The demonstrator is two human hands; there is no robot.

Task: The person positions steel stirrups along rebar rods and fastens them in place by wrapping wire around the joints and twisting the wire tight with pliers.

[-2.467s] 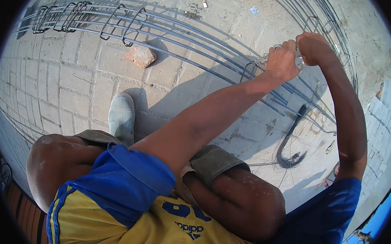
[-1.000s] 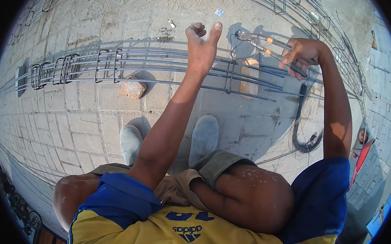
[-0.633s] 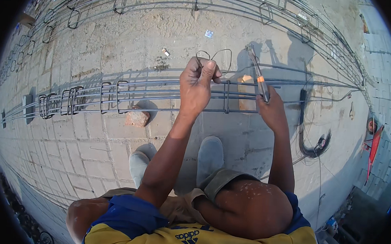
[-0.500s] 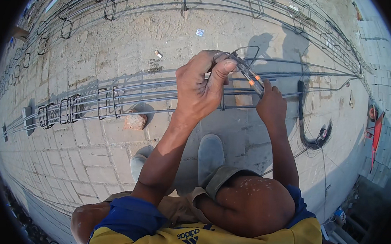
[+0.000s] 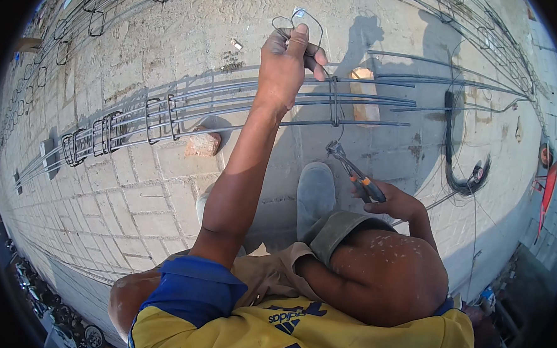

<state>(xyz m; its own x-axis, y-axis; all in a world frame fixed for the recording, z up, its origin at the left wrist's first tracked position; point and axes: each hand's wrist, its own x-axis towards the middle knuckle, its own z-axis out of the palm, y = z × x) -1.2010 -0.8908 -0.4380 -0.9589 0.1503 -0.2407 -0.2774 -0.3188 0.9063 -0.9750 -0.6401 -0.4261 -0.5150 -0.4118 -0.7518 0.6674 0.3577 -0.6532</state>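
My left hand (image 5: 284, 64) is closed on a thin dark tie wire (image 5: 322, 34), which bends in loops above the fingers and runs down to a stirrup (image 5: 334, 101). That stirrup stands around several long steel rebars (image 5: 391, 124). Below the near bar hangs a short tail of wire. My right hand (image 5: 395, 202) grips a pair of pincers (image 5: 357, 172) by black and orange handles, low and to the right near my knee. The pincers' jaws point up and left, apart from the bars.
More stirrups (image 5: 107, 133) sit bunched along the bars to the left. A broken brick (image 5: 203, 143) and a pale block (image 5: 364, 93) lie by the bars. At right rests a curved bundle of black wire (image 5: 449, 145). Another rebar cage (image 5: 96, 22) runs along the far side.
The pincers have gone from beside my left hand down toward my knee with my right hand. My left hand has risen away, and the wire now shows looped above its fingers.
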